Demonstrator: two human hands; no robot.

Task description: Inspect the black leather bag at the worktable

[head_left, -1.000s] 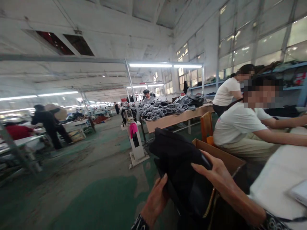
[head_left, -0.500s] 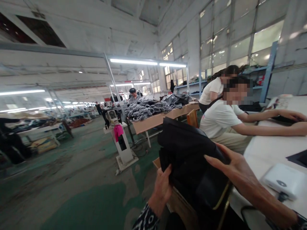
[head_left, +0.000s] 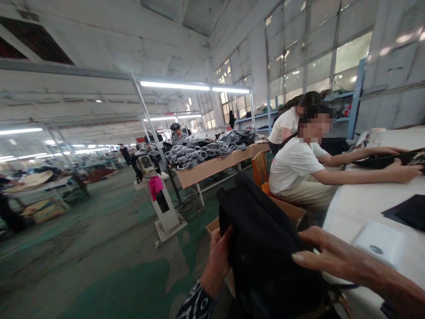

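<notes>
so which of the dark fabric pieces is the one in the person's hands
The bulky black garment over the cardboard box, gripped by the left hand, right hand on it. The other flat dark piece lies untouched on the white table.

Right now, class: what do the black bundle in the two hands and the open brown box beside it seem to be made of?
Black bundle: apparently soft matte fabric; it folds and drapes between the left hand and the right hand. Open brown box: probably cardboard, judging by its thin, flat, dull tan walls.
</notes>
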